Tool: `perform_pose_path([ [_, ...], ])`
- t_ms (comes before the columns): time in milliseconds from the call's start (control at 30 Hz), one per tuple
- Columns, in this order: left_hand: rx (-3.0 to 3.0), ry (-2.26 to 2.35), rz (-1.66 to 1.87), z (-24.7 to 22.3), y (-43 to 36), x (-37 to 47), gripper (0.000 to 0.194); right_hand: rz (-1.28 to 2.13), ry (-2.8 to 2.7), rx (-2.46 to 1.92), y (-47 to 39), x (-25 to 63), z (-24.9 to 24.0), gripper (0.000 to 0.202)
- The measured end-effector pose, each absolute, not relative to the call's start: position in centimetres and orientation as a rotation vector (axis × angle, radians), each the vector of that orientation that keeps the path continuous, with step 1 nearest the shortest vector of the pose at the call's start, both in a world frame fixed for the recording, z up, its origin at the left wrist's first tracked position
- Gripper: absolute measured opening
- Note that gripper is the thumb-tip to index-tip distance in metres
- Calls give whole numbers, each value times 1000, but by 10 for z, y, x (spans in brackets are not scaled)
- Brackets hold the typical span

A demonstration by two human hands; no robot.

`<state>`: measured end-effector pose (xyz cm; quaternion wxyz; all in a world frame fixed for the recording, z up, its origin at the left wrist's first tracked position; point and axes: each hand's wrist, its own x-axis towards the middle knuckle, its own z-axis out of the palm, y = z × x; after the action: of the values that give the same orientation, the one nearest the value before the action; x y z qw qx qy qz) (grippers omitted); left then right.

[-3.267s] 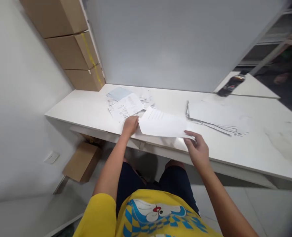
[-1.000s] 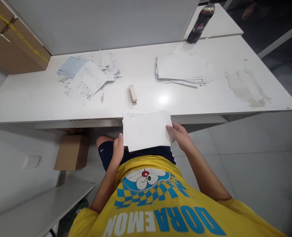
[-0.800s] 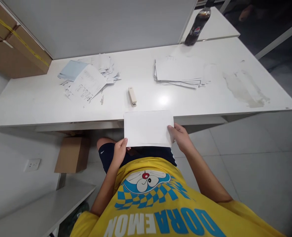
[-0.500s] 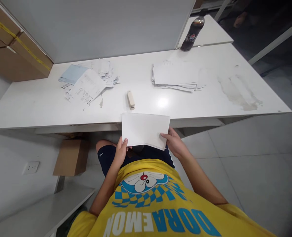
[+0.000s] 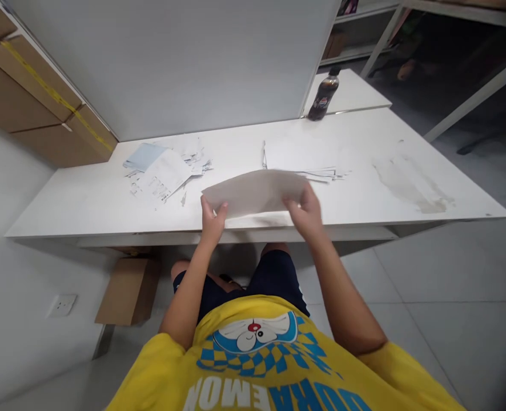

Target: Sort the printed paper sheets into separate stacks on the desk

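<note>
Between my two hands, sheets of white paper (image 5: 255, 194) stand tilted up over the front part of the desk, their near face in shadow. My left hand (image 5: 212, 221) pinches the lower left corner between thumb and fingers. At the right end my right hand (image 5: 305, 212) grips the paper too, slightly blurred by motion. Behind the held paper lies a paper stack (image 5: 321, 173), mostly covered from view. The stapler seen earlier is hidden behind the paper. To the left is a loose heap of printed papers (image 5: 167, 171) with a light blue sheet on it.
A dark cola bottle (image 5: 324, 96) stands at the back right of the white desk (image 5: 85, 200). Cardboard boxes (image 5: 47, 103) stand at the far left, against a grey panel (image 5: 184, 63). Another carton (image 5: 127, 291) sits below the desk. A greyish stain (image 5: 411, 182) marks the right side.
Both hands have moved forward and up with the paper, from above my lap to over the desk. The paper has tipped upright and now covers the stapler. The camera view has shifted.
</note>
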<state>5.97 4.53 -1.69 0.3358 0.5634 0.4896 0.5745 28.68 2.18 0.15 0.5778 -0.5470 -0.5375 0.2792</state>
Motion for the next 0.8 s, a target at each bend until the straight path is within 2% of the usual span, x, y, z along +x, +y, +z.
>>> perform_pose_path([
  [100,1444,1242,1468,-32,53,58,44,854,-1210,-1328,41,276,-24,27],
  [200,1461,1319,1443,-40,40,51,45,916,-1161,-1296,42,273,-41,27],
  [500,1089,1468,1250,-66,-26,25,42,1330,-963,-1338,-21,275,-55,34],
  [633,1188,1587,1267,-73,-30,26,40,1287,-806,-1441,-28,286,-63,39],
  [800,1727,1721,1235,-43,-7,29,24,1173,-806,-1494,-16,305,-57,46],
])
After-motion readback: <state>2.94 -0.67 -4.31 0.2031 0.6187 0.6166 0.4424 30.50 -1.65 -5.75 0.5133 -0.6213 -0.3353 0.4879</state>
